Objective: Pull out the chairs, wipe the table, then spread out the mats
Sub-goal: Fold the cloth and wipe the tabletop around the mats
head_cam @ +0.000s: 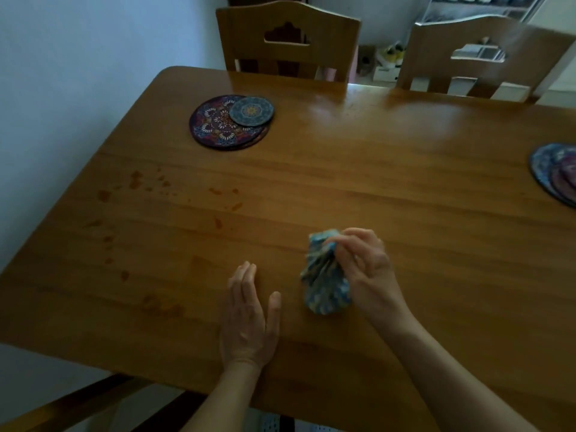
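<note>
2 wooden chairs (288,39) stood across the brown wooden table (358,169), stains unwiped. Right hand (364,269) clutched a bunched blue patterned cloth (322,285); left hand (249,316) lay flat, empty. Round patterned mats (218,126) sat stacked, not spread.

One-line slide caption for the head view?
Right hand bunches a blue cloth on the stained wooden table; left hand rests flat.

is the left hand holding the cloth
No, the left hand lies flat and open on the table, while the right hand grips the bunched blue cloth.
</note>
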`<state>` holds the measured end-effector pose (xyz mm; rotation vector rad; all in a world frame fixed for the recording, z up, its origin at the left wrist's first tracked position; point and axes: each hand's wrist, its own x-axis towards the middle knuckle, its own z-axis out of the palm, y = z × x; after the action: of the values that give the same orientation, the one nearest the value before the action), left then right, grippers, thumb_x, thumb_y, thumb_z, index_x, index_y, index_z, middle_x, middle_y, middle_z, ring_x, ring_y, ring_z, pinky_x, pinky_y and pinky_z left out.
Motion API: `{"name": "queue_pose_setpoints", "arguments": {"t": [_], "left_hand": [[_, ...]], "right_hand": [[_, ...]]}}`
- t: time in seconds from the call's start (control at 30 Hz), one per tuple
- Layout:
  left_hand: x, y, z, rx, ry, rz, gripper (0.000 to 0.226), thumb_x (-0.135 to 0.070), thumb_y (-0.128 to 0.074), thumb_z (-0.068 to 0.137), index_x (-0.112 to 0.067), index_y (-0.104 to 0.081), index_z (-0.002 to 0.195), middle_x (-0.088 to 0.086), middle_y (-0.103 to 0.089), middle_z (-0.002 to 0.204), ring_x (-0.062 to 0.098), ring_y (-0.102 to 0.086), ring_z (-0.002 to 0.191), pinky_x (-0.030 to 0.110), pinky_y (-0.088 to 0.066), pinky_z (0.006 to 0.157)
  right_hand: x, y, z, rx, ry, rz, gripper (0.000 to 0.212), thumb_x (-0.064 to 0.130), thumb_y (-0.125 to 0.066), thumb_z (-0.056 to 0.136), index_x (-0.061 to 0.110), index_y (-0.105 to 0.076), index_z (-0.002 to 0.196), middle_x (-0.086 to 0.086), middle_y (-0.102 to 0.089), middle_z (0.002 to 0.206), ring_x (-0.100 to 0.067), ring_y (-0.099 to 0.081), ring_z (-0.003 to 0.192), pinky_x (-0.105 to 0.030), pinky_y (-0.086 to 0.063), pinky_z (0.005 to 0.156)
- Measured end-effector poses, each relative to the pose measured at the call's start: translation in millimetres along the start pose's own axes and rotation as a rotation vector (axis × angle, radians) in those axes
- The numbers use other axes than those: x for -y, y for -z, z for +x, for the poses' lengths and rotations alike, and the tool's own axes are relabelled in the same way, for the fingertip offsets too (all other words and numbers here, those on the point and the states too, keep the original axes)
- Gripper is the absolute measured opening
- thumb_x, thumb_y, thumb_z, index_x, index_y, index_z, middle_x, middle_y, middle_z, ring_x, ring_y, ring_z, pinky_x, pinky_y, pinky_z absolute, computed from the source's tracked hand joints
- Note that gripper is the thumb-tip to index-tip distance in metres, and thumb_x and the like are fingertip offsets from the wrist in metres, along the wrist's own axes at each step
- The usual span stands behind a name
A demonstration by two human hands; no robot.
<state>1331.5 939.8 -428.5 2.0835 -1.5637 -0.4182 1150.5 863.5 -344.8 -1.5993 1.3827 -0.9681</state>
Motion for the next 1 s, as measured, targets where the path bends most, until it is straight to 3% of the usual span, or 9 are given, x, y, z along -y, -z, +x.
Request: {"name": "queue_pose_setpoints", "arguments": {"t": [0.1,0.23,0.33,0.4,0.47,0.53,0.63,0.83,1.0], "left_hand": [[-1,0,0,-0.007,-0.008,-0.001,0.062,-0.049,-0.033,0.093,-0.011,-0.037,0.142,0.007,-0.038,0.148,0.022,-0.034,0.139,0.046,-0.034,0.113],[0,-1,1,0.001,-0.011,0.028,0.06,-0.048,-0.032,0.094,-0.012,-0.038,0.141,0.007,-0.039,0.147,0.023,-0.034,0.139,0.046,-0.034,0.112],[0,-1,1,0.01,-0.007,0.053,0.06,-0.049,-0.03,0.094,-0.013,-0.039,0.14,0.007,-0.04,0.147,0.023,-0.034,0.139,0.044,-0.033,0.113],[-2,-1,1,0.019,-0.015,0.068,0.06,-0.049,-0.029,0.095,-0.012,-0.04,0.141,0.007,-0.041,0.148,0.022,-0.031,0.14,0.045,-0.032,0.114],[-2,-1,2,0.025,-0.02,0.08,0.059,-0.048,-0.027,0.096,-0.013,-0.04,0.142,0.006,-0.041,0.148,0.021,-0.029,0.142,0.046,-0.031,0.115],[-3,-2,1,0.041,0.002,0.074,0.06,-0.05,-0.024,0.096,-0.016,-0.039,0.143,0.003,-0.039,0.15,0.019,-0.026,0.144,0.046,-0.028,0.116],[-3,-2,3,0.043,0.017,0.08,0.059,-0.051,-0.021,0.097,-0.018,-0.039,0.144,0.0,-0.037,0.151,0.016,-0.023,0.144,0.045,-0.027,0.117],[-2,0,1,0.038,0.017,0.099,0.059,-0.051,-0.019,0.098,-0.021,-0.038,0.144,-0.004,-0.036,0.152,0.012,-0.021,0.145,0.037,-0.019,0.12],[-2,-2,2,0.023,-0.017,0.085,0.059,-0.049,-0.023,0.099,-0.016,-0.041,0.143,0.0,-0.04,0.151,0.015,-0.024,0.144,0.037,-0.02,0.119]], "right_hand": [[15,7,11,-0.064,-0.145,0.368,0.022,0.019,-0.046,0.102,0.024,-0.066,0.092,0.01,-0.064,0.079,-0.006,-0.058,0.073,-0.027,-0.049,0.065],[6,17,16,-0.003,-0.372,0.515,0.022,0.023,-0.043,0.103,0.024,-0.064,0.094,-0.001,-0.063,0.079,-0.014,-0.06,0.066,-0.029,-0.052,0.054],[-30,28,15,-0.072,-0.408,0.027,0.027,0.006,-0.047,0.098,0.025,-0.061,0.111,-0.007,-0.065,0.116,-0.016,-0.063,0.099,-0.036,-0.055,0.083],[-43,26,8,-0.176,-0.36,-0.339,0.045,0.004,-0.045,0.094,0.024,-0.051,0.134,-0.006,-0.047,0.143,-0.02,-0.042,0.131,-0.038,-0.036,0.109],[-48,4,-6,-0.025,-0.262,-0.474,0.046,0.022,-0.041,0.1,0.025,-0.037,0.146,-0.002,-0.026,0.158,-0.017,-0.019,0.146,-0.037,-0.018,0.118],[-54,-23,-23,0.177,-0.134,-0.728,0.058,0.047,-0.029,0.1,0.025,-0.025,0.153,-0.004,-0.01,0.164,-0.019,-0.003,0.151,-0.041,-0.003,0.121],[-69,-34,2,0.2,-0.033,-0.944,0.069,0.054,-0.018,0.095,0.018,-0.025,0.154,-0.011,-0.01,0.163,-0.025,-0.003,0.151,-0.046,-0.004,0.121],[-70,-45,129,0.126,-0.17,-1.064,0.067,0.048,-0.016,0.101,0.011,-0.006,0.156,-0.008,0.013,0.163,-0.023,0.016,0.149,-0.049,0.009,0.119],[-48,-87,109,0.303,0.01,-0.974,0.09,0.071,-0.017,0.092,0.01,0.002,0.156,-0.008,0.012,0.163,-0.022,0.016,0.149,-0.043,0.01,0.121]]}}
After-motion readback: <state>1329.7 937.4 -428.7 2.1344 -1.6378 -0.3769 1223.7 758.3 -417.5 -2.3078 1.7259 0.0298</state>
